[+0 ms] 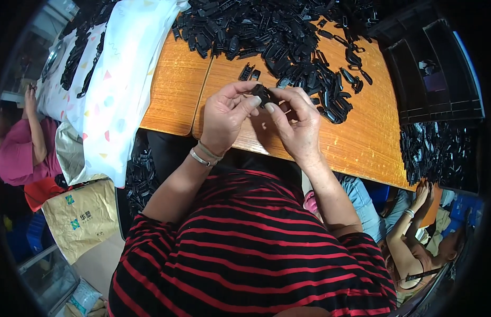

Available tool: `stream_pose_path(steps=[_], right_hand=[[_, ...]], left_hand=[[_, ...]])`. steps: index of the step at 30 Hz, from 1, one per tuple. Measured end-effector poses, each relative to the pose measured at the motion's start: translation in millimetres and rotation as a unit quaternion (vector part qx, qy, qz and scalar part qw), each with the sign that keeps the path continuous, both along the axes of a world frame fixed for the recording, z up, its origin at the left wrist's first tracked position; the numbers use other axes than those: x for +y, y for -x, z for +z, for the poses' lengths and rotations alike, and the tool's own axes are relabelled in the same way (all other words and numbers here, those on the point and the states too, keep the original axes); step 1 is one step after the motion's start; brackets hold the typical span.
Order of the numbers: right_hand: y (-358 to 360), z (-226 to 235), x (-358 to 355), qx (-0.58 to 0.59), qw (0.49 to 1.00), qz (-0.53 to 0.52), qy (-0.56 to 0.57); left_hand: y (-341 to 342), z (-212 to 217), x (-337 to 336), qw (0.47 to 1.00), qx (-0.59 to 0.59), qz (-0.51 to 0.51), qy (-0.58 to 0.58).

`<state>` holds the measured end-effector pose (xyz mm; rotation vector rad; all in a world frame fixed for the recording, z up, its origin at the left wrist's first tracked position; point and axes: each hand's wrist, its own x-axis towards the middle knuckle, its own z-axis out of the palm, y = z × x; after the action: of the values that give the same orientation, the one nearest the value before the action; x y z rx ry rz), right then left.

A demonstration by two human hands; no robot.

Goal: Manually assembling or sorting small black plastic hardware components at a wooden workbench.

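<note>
A small black plastic part (263,95) is pinched between both hands, just above the front of the wooden table (174,98). My left hand (227,113) closes thumb and forefinger on its left end. On its right end, my right hand (297,119) grips with thumb and fingers, the lower fingers curled. The fingertips cover much of the part, so its exact kind is hard to make out. Behind the hands spreads a big heap of similar black plastic pieces (272,39), running down to the right of my right hand. A couple of loose pieces (249,72) lie just beyond my left hand.
A white patterned cloth (116,79) covers the left side, with black parts on it. At right stand a black crate (436,74) and another pile of black parts (433,153). Co-workers sit at left (31,142) and lower right (406,238). A brown paper sack (84,219) is at lower left.
</note>
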<state>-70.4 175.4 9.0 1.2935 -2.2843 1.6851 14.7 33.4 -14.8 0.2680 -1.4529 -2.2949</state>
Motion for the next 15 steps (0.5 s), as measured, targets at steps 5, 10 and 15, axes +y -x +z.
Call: stream_pose_path(steps=[5, 10, 15], right_hand=[[-2, -4, -1, 0.019, 1.000, -0.001, 0.005], [-12, -13, -2, 0.045, 0.998, -0.021, 0.032], [-19, -24, -7, 0.051, 0.996, -0.039, 0.069]], left_hand=[[-3, 7, 3, 0.999, 0.014, 0.012, 0.033], [-8, 1, 10, 0.997, -0.010, 0.021, 0.072], [-11, 2, 15, 0.969, 0.008, 0.074, 0.236]])
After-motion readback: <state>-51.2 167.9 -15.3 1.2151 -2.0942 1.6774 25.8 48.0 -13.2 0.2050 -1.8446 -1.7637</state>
